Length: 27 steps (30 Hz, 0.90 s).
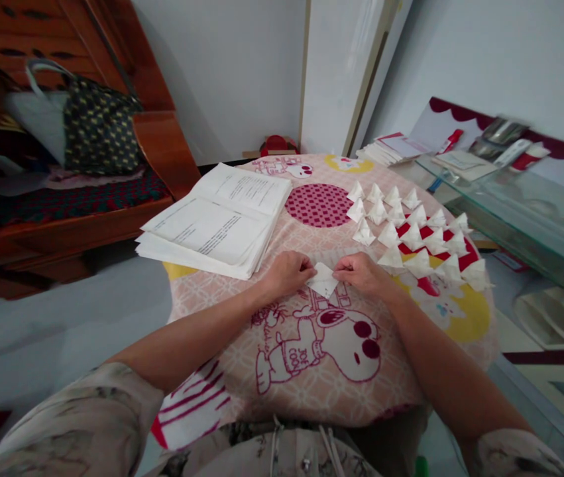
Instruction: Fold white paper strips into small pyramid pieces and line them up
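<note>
Between my hands is a small folded piece of white paper (pixel 322 281), diamond-shaped as it lies just over the tablecloth. My left hand (pixel 289 273) pinches its left corner. On the opposite corner, the fingers of my right hand (pixel 361 273) are closed as well. To the right stand several folded paper pieces (pixel 418 264) with pointed tops, set out in rows. A thick stack of printed sheets (pixel 212 225) lies beyond my left forearm.
A pink patterned cloth (pixel 242 338) covers the round table. At the right, a glass shelf (pixel 520 205) with papers and a metal container comes close to the table edge. A wooden bench (pixel 63 218) holding a dotted bag (pixel 100 126) stands at the left.
</note>
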### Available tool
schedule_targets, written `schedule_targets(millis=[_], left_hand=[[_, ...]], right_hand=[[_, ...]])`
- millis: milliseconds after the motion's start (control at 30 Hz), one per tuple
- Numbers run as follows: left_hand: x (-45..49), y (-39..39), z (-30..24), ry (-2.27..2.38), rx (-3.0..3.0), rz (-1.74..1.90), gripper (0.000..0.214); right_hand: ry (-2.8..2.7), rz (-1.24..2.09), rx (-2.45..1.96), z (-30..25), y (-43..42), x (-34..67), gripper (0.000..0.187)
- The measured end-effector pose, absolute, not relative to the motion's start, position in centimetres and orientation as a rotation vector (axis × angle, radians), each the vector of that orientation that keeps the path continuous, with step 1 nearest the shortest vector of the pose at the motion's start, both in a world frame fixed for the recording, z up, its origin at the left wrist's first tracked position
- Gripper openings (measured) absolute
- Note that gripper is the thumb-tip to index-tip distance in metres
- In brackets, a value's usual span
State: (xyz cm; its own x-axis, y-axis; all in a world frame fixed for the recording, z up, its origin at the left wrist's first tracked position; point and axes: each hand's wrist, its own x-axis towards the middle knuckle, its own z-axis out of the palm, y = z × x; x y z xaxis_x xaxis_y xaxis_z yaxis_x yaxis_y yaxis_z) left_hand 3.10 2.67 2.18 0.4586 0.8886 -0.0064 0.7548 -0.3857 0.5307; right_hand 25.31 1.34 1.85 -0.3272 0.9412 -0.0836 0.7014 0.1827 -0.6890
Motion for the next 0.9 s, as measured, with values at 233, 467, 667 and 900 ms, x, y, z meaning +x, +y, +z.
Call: schedule_targets(millis=[233, 467, 667, 900], left_hand=[[3.4, 2.4, 1.1, 1.465, 2.275, 0.436, 0.016], [3.4, 2.5, 1.0, 1.436, 2.241, 0.416, 0.015], [3.4, 2.6, 0.7, 1.418, 2.254, 0.43, 0.014], [3.3, 1.9, 1.1, 1.41, 2.296, 0.422, 0.014]], right_hand=[[-2.081, 0.756, -1.738, 2.5, 1.0, 23.9, 0.02], [-2.053, 0.647, -1.719, 1.4, 0.6, 23.8, 0.023], [-2.044, 0.68, -1.719, 1.8, 0.6, 23.8, 0.027], [-2.054, 0.967, -1.686, 2.6, 1.2, 25.3, 0.034]])
